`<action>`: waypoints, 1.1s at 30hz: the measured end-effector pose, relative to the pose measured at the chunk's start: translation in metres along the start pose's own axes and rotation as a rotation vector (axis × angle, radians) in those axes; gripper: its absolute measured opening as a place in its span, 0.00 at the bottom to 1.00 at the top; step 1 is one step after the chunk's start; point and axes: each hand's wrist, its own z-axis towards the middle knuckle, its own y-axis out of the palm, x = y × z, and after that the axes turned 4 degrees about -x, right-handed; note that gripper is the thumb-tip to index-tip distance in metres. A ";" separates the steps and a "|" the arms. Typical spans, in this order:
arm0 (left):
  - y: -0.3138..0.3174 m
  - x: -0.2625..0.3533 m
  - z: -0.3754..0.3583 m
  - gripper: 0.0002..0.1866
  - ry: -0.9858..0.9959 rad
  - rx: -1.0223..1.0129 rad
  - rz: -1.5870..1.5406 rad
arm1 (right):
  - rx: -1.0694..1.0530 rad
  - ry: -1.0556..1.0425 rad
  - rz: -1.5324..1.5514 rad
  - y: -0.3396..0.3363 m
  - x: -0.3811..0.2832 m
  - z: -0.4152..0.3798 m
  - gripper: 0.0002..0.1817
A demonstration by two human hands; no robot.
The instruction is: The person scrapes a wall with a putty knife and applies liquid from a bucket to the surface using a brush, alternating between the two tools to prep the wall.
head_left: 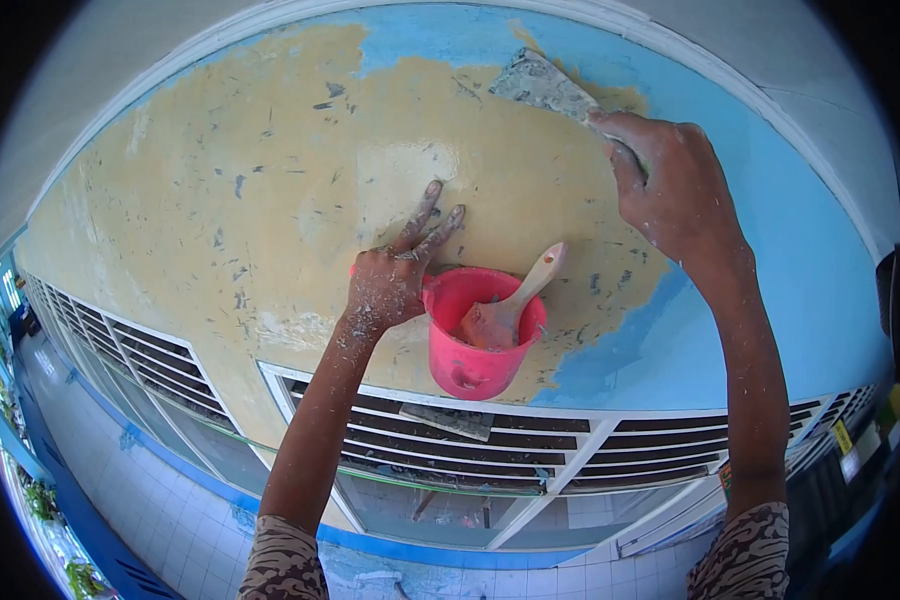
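My right hand [670, 185] grips a paint-crusted scraper [545, 85], its wide blade against the upper wall where bare tan surface meets blue paint [780, 260]. My left hand [395, 275] is beside a pink bucket [478, 370], two fingers stretched up over the tan wall [300, 160]; its other fingers are bent by the bucket's rim and seem to hold it. A brush [515, 305] with a pale handle stands tilted inside the bucket. Flecks of paint cover both hands.
Below the wall run white-framed louvred windows [560, 440], with a flat grey piece [448, 421] lying across the slats. A tiled floor [170, 510] lies far below, with plants [85, 578] at the lower left. A white ceiling edge [670, 40] curves above.
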 end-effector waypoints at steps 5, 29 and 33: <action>0.001 0.002 -0.004 0.50 -0.047 -0.038 0.019 | -0.045 0.033 0.113 -0.002 0.002 -0.007 0.17; 0.003 -0.002 -0.007 0.49 -0.109 -0.153 0.000 | -0.001 0.074 0.037 0.009 -0.020 0.017 0.17; -0.009 0.007 0.000 0.50 -0.156 -0.212 0.011 | 0.002 0.092 0.098 0.005 -0.012 0.005 0.17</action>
